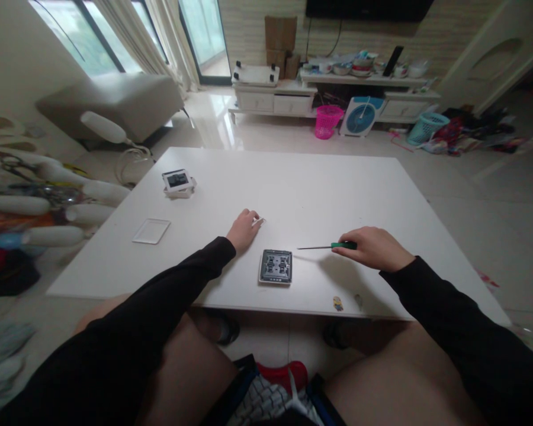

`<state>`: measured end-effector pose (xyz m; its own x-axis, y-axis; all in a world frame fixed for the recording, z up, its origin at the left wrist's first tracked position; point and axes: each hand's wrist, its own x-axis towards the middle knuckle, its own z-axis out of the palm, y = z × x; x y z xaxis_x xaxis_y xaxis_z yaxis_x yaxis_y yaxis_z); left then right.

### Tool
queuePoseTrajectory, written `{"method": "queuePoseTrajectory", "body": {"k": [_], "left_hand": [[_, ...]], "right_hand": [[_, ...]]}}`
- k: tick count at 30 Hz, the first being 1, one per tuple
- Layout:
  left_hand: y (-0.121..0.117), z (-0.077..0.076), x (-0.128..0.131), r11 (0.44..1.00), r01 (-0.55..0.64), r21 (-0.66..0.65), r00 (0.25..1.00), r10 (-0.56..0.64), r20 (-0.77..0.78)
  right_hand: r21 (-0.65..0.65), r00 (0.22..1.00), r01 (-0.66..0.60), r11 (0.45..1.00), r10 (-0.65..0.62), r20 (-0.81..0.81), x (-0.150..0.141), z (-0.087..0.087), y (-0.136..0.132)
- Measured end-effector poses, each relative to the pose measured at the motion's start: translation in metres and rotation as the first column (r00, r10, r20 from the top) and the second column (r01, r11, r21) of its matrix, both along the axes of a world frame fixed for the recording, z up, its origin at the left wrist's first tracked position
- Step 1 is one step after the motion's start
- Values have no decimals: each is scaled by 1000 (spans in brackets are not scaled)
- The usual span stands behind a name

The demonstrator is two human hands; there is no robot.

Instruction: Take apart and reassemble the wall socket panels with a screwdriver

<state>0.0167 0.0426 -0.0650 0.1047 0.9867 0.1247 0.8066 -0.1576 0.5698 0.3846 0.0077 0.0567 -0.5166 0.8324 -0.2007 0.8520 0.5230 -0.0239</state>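
My right hand (pixel 368 245) is closed around the green handle of a screwdriver (pixel 317 247), its thin shaft pointing left above the white table. Between my hands lies a square wall switch (pixel 276 266) with its dark inner mechanism facing up and a pale edge below. My left hand (pixel 244 229) is beyond and left of it, low over the tabletop, fingers pinched on a small white plastic piece (pixel 258 221). Farther left, a white square frame (pixel 151 231) lies flat. At the far left, another switch unit (pixel 177 180) rests on a white piece.
The white table (pixel 328 189) spans the space before me. A small cartoon sticker (pixel 338 303) is near its front edge. Beyond stand a pink basket (pixel 327 121), a blue fan (pixel 361 116) and a white TV cabinet (pixel 288 103). A grey bench (pixel 115 103) is at left.
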Motion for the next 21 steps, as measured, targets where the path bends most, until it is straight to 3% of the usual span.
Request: {"method": "queuePoseTrajectory", "body": {"k": [8,21], "left_hand": [[-2,2,1,999,34,9,999,-34,16],[-4,3,-3,998,58,22,989,-54,-140]], "right_hand": [[-11,1000,-2,1000,2,-10,0,-1,1],[7,1000,-12,1000,12,-23,3,-5,1]]}}
